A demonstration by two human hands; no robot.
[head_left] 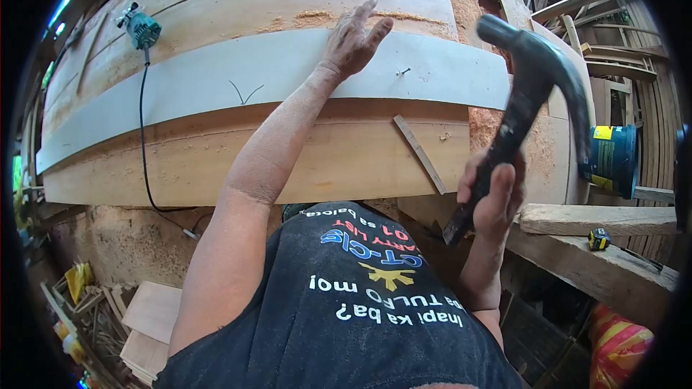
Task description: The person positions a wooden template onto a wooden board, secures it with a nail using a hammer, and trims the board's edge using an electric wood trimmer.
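My right hand [496, 198] is wrapped round the handle of a dark claw hammer [530, 79], raised at the right with its head up. My left hand [353, 42] lies with fingers spread on the far edge of a long pale board [447, 65], close to a line of sawdust. A nail [404, 72] stands in this board, to the right of my left hand and left of the hammer head. A pencil-like V mark shows on the board left of my forearm.
A green power tool [141, 29] with a black cord sits at the left. A thin wood strip [419, 154] lies on the nearer plank. At the right are a blue bucket [613, 160], a tape measure [598, 239] on a beam [577, 259], and stacked lumber.
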